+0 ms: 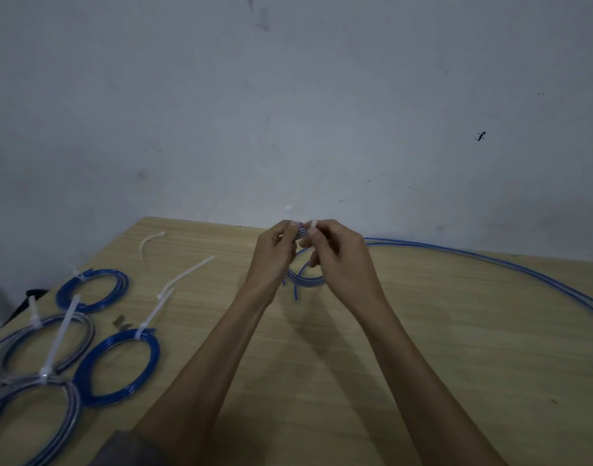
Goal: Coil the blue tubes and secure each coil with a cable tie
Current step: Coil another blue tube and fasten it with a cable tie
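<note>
small blue tube coil [303, 280] held upright, white cable tie [312, 225] around its top.

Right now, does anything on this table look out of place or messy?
Mostly tidy. The tied coils at the left keep long untrimmed tie tails sticking out. Loose blue tubes trail off the table's right edge, still uncoiled. Two spare cable ties lie scattered at the back left. Both hands hold a small coil with a tie.

A light wooden table [423, 348] stood against a scuffed grey-white wall [288, 95], which bore a small black mark [480, 136] above the table's right half, while a dark object [33, 294], unidentifiable, showed just past the table's left edge.
</note>
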`<state>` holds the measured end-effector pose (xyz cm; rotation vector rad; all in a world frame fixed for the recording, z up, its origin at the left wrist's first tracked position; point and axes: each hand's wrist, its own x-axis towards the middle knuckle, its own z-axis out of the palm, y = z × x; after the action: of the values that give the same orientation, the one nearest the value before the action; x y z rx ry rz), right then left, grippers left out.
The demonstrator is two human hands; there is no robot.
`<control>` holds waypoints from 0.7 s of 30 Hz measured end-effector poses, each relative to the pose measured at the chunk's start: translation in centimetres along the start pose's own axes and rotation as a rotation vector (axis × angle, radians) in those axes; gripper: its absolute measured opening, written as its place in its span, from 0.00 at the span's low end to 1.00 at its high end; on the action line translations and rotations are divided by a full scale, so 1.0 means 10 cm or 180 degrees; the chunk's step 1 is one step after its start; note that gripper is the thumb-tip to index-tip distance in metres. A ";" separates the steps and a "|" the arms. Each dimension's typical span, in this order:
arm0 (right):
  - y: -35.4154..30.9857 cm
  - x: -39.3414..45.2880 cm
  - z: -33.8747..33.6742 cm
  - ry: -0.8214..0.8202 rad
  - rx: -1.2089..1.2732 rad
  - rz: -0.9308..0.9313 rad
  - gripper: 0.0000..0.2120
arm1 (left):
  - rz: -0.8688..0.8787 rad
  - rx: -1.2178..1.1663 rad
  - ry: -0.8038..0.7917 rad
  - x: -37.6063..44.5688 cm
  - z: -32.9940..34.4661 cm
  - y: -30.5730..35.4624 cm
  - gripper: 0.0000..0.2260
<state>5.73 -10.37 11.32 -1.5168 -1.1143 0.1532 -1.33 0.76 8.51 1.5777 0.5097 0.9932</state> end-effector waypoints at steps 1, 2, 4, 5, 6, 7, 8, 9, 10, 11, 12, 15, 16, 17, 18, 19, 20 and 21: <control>0.02 0.01 -0.01 0.0052 -0.0057 -0.0060 0.09 | 0.0073 0.0046 -0.0032 -0.01 0.02 0.02 0.13; 0.04 0.02 -0.02 0.0120 -0.0085 -0.0094 0.09 | 0.0166 0.0124 -0.0049 -0.03 0.04 0.04 0.13; 0.07 0.04 -0.05 0.0273 -0.0034 -0.0076 0.09 | 0.0381 0.0305 -0.0085 -0.06 0.07 0.07 0.14; 0.07 0.05 -0.06 0.0319 0.0025 -0.0043 0.08 | 0.0460 0.0372 -0.0109 -0.07 0.09 0.09 0.14; 0.07 0.06 -0.09 0.0326 0.0110 -0.0015 0.07 | 0.0521 0.0426 -0.0126 -0.08 0.11 0.10 0.14; 0.06 0.07 -0.11 0.0310 0.0222 0.0010 0.06 | 0.0570 0.0475 -0.0125 -0.08 0.13 0.10 0.13; 0.04 0.07 -0.14 0.0301 0.0326 0.0031 0.05 | 0.0608 0.0529 -0.0110 -0.09 0.14 0.11 0.14; 0.02 0.06 -0.15 0.0311 0.0382 0.0037 0.05 | 0.0626 0.0582 -0.0080 -0.10 0.15 0.12 0.15; 0.02 0.06 -0.16 0.0339 0.0357 0.0019 0.04 | 0.0636 0.0627 -0.0053 -0.11 0.16 0.12 0.15; 0.03 0.06 -0.15 0.0363 0.0299 -0.0007 0.04 | 0.0639 0.0660 -0.0033 -0.11 0.17 0.11 0.14; 0.04 0.05 -0.13 0.0380 0.0246 -0.0013 0.04 | 0.0654 0.0674 -0.0015 -0.11 0.18 0.10 0.13; 0.08 0.02 -0.06 0.0450 0.0220 0.0038 0.06 | 0.0702 0.0717 0.0036 -0.10 0.16 0.06 0.13; 0.08 0.01 -0.04 0.0482 0.0200 0.0040 0.07 | 0.0735 0.0776 0.0061 -0.10 0.16 0.05 0.14; 0.07 0.00 -0.02 0.0510 0.0199 0.0041 0.07 | 0.0786 0.0809 0.0069 -0.09 0.15 0.05 0.14; 0.06 0.00 -0.01 0.0530 0.0219 0.0051 0.06 | 0.0841 0.0816 0.0062 -0.10 0.14 0.06 0.14; 0.06 0.00 -0.01 0.0541 0.0231 0.0050 0.06 | 0.0878 0.0829 0.0065 -0.11 0.14 0.06 0.15; 0.05 0.00 -0.01 0.0549 0.0210 0.0036 0.07 | 0.0909 0.0853 0.0080 -0.12 0.14 0.08 0.15; 0.05 0.00 -0.01 0.0554 0.0174 0.0025 0.07 | 0.0935 0.0885 0.0103 -0.13 0.15 0.11 0.15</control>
<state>6.09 -10.34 10.95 -1.4569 -0.9583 0.0553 -1.06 -1.41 9.09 1.9269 0.4609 1.2096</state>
